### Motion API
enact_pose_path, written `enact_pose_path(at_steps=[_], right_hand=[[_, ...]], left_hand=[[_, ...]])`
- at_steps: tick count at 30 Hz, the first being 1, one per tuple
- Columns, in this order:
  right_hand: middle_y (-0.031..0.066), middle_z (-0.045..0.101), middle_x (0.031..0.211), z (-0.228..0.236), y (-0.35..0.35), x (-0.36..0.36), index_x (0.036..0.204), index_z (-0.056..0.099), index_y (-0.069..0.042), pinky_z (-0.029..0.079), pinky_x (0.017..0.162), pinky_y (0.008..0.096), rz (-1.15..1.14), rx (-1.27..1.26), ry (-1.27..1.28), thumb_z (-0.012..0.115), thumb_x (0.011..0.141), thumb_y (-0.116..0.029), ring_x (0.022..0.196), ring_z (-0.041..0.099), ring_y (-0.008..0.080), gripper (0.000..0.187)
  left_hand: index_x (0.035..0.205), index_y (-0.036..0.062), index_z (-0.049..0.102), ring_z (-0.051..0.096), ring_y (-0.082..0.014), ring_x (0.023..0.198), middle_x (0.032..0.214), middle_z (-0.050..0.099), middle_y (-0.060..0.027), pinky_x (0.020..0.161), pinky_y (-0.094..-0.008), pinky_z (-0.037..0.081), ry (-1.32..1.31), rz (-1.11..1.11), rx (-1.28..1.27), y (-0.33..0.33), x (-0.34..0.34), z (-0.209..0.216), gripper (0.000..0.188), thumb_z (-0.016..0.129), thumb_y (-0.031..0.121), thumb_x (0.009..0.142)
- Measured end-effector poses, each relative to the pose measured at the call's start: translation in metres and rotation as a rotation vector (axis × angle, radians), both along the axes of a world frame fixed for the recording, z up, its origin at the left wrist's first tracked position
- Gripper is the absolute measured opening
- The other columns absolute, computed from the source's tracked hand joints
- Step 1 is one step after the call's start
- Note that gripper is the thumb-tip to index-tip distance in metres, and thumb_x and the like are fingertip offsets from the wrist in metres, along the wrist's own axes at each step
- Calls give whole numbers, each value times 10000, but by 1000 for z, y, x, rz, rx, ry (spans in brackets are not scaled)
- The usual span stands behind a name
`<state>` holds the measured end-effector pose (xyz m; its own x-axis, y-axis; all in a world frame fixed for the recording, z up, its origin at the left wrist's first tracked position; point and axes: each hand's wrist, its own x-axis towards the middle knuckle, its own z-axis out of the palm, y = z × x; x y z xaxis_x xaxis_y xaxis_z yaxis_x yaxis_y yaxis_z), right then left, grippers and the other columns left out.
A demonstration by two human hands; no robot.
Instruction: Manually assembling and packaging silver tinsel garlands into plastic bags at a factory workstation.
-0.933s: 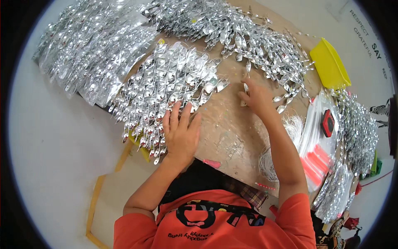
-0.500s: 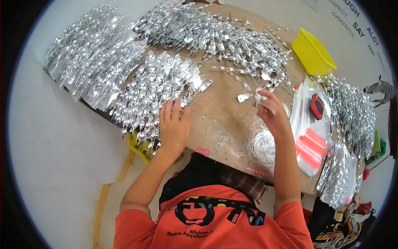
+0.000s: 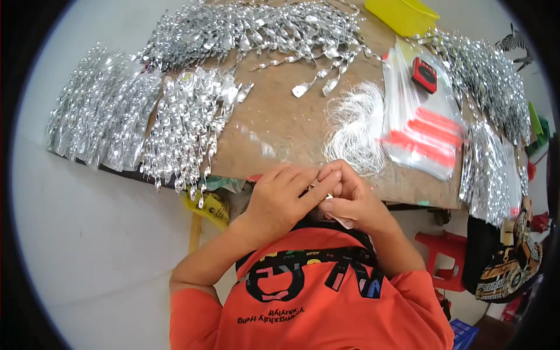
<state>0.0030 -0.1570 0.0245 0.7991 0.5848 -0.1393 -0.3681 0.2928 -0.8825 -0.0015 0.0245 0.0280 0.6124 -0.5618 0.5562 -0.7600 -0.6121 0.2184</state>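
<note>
Close in front of my body, over the table's near edge, my two hands meet. In a pinch, my right hand point(image 3: 354, 201) holds a small shiny silver strand point(image 3: 344, 221), partly hidden by the fingers. My left hand point(image 3: 280, 195) is curled against it, thumb and fingertips touching the right fingers; what it grips is hidden. A blurred twisted silver streak point(image 3: 256, 142) shows beyond the left hand. Just past the right hand lies a loose bundle of white string point(image 3: 357, 128). Flat-ended silver twisted strands point(image 3: 189, 119) hang over the edge at left.
More silver strands point(image 3: 251, 32) are heaped at the back, with bagged ones point(image 3: 105, 111) far left. Clear plastic bags with red strips point(image 3: 429, 137) lie at right, under a red-and-black device point(image 3: 424, 74). Behind stands a yellow bin point(image 3: 402, 16); a red stool point(image 3: 441, 256) is below.
Both hands have left the table surface and come together near my body, the right bringing a silver strand. The view has shifted, so the table's things appear higher.
</note>
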Motion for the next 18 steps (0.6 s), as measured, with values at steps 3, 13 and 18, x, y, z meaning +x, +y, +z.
enact_pose_path(at_steps=[3, 13, 18], right_hand=[[23, 548, 778, -3, -29, 10, 1088, 435, -34, 394, 551, 191, -46, 1, -164, 605, 821, -154, 651, 501, 62, 338], [60, 566, 737, -41, -53, 29, 806, 592, -34, 408, 604, 273, -302, -969, -972, 602, 785, -57, 645, 525, 172, 33], [71, 572, 734, -52, -55, 42, 804, 609, -59, 391, 582, 331, -373, -1061, -1039, 617, 764, -82, 640, 539, 245, 48]], left_hand=[[1111, 97, 600, 573, -200, 701, 876, 624, -21, 615, -316, 434, -30, 20, -25, -1, -7, 7, 416, 624, 68, 696], [1197, -1, 432, 509, -68, 604, 758, 546, -11, 534, -183, 407, 725, 153, -1079, 20, -19, 35, 378, 572, 77, 854], [1158, -3, 453, 454, -37, 689, 809, 506, 11, 627, -170, 371, 928, 226, -1065, 28, -9, 1, 335, 568, 88, 856]])
